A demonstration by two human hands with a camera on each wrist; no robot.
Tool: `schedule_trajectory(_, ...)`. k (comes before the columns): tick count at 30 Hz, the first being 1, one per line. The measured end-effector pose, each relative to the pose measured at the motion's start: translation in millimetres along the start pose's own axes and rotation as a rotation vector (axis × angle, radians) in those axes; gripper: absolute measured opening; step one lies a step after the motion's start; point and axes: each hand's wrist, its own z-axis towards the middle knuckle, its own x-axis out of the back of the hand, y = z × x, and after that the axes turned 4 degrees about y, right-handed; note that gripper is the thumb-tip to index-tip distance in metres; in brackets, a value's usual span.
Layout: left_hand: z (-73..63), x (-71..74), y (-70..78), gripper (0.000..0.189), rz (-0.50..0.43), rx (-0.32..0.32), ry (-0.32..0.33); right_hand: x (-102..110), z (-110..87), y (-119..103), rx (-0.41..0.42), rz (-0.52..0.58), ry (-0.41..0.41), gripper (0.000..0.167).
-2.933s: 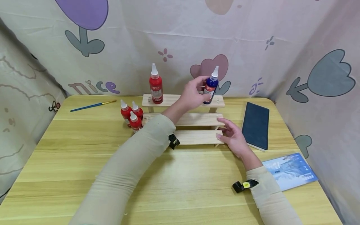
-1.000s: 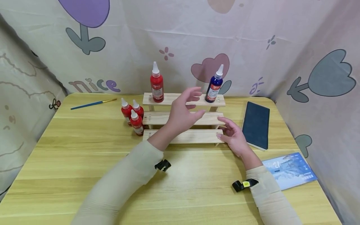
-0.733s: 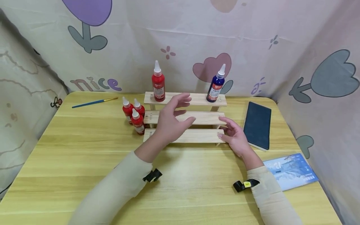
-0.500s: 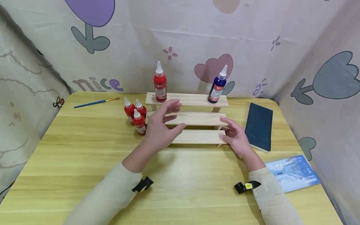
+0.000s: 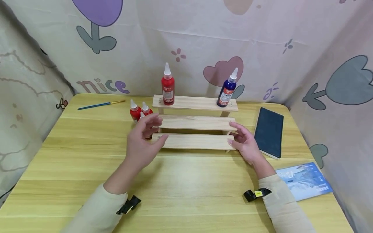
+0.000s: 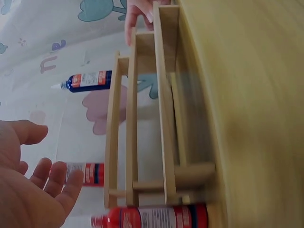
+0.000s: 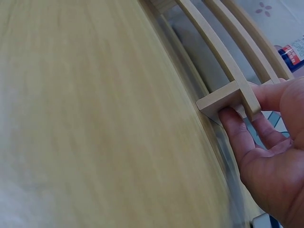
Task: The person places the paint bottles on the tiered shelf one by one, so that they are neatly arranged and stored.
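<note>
A three-tier wooden display rack (image 5: 198,123) stands on the table. On its top tier are a red paint bottle (image 5: 168,91) at the left and a dark blue paint bottle (image 5: 226,93) at the right, both upright with white pointed caps. My left hand (image 5: 141,142), fingers spread and loosely bent, holds nothing; it hovers by the rack's left end, partly hiding a cluster of red bottles (image 5: 135,112). In the left wrist view, that hand's palm (image 6: 33,199) is bare. My right hand (image 5: 245,142) grips the rack's right end, thumb and fingers around the lowest tier's end in the right wrist view.
A blue-handled paintbrush (image 5: 100,105) lies at the table's back left. To the right lie a dark notebook (image 5: 268,132) and a blue printed booklet (image 5: 304,181). A patterned cloth (image 5: 186,38) hangs behind the table.
My left hand has let go of the blue bottle, leaving it standing on the top tier, and has drawn back leftward toward the red cluster. The right hand keeps its place on the rack.
</note>
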Motion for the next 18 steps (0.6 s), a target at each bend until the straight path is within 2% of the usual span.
schedule_trajectory(5, -3.8, 17.8, -6.9, 0.059, 0.084, -0.044, 0.067, -2.1, 0.8, 0.3, -0.003, 0.001, 0.007, 0.068)
schedule_trajectory(9, -4.8, 30.4, -13.5, 0.058, 0.123, -0.053, 0.108, -3.3, 0.9, 0.0, -0.001, 0.001, 0.012, 0.067)
schedule_trajectory(13, -6.0, 36.7, -17.7, 0.059, 0.142, -0.028, 0.145, -1.3, -0.8, 0.8, 0.003, 0.003, 0.019, 0.068)
schedule_trajectory(18, -10.6, 37.7, -22.7, 0.056, 0.159, 0.028, 0.195, 0.1, -0.9, 1.8, 0.009, 0.003, 0.007, 0.068)
